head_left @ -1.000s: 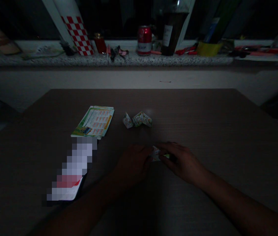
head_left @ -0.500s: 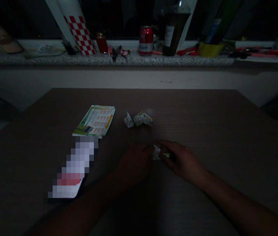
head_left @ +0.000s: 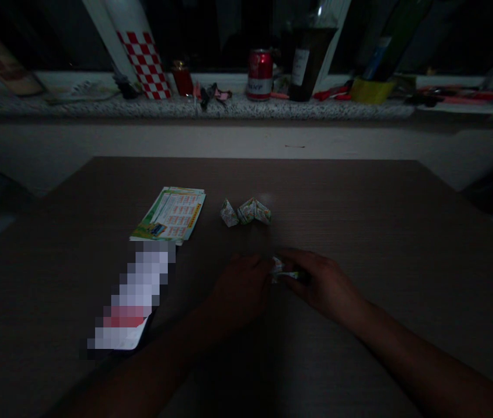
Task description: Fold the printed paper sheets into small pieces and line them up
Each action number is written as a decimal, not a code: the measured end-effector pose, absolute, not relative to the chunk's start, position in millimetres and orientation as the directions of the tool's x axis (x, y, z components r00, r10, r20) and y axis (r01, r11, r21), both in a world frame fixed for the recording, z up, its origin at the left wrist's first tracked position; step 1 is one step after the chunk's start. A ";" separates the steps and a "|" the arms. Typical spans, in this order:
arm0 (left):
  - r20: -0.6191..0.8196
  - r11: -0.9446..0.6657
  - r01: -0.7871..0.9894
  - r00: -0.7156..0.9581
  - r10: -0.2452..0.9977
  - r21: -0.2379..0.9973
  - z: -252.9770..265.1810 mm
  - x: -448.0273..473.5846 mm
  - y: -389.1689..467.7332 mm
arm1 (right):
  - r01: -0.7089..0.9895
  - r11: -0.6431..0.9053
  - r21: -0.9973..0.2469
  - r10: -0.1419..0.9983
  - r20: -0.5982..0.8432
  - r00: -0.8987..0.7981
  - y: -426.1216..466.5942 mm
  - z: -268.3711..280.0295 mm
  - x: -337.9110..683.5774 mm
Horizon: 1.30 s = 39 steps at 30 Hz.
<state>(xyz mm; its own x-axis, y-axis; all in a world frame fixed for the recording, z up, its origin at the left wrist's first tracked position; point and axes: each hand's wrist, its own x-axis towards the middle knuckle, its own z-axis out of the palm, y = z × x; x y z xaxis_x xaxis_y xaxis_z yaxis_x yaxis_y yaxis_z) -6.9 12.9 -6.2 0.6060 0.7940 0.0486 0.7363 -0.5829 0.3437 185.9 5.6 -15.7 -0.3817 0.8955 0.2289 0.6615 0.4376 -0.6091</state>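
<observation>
Near the middle of the table, a small piece of folded printed paper [head_left: 277,267] lies between my two hands. My left hand [head_left: 244,284] is closed at its left side, its fingertips pressed against the paper and mostly in shadow. From the right, my right hand [head_left: 318,278] pinches the paper's other end between thumb and fingers. Just beyond stand folded paper pieces [head_left: 254,211] of the same printed kind, with a single one [head_left: 229,213] at their left. The fingers cover much of the held paper, so its exact shape is hard to tell.
A stack of printed calendar sheets [head_left: 170,215] lies left on the wooden table [head_left: 359,203]. Below it is a phone [head_left: 130,313] with a blurred-out screen. The stone windowsill [head_left: 233,108] behind holds a red can [head_left: 259,75], a checkered container [head_left: 146,64] and a dark cup [head_left: 309,64].
Both hands keep hold of the paper in nearly the same place. Its right part looks slightly lifted or folded, showing a narrower strip by my right thumb.
</observation>
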 end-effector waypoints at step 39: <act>0.012 -0.525 0.712 0.588 0.808 0.466 -6.8 -9.8 19.4 | 0.716 0.585 -0.382 0.809 0.212 -0.548 10.4 -16.2 193.5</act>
